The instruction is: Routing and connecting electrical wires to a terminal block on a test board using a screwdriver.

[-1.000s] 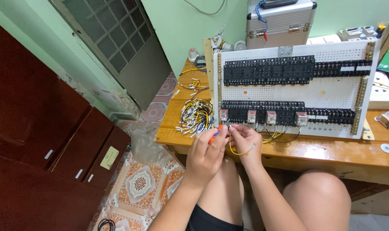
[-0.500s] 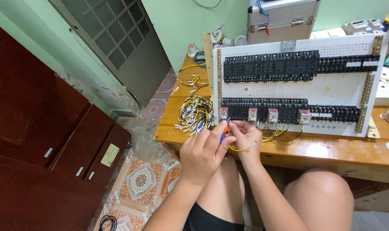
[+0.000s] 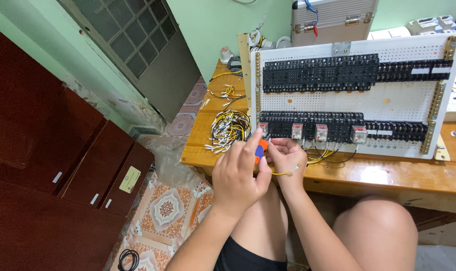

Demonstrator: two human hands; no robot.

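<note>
Orange screwdriver clasped in left hand; right hand pinches yellow wire.

Bare forearms and bare hands, bare knees, and dark shorts at the lap.

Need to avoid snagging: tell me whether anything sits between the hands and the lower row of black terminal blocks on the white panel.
Nothing visible does. The left hand, with an orange-handled screwdriver, and the right hand, holding a yellow wire, are right at the lower terminal row.
</note>
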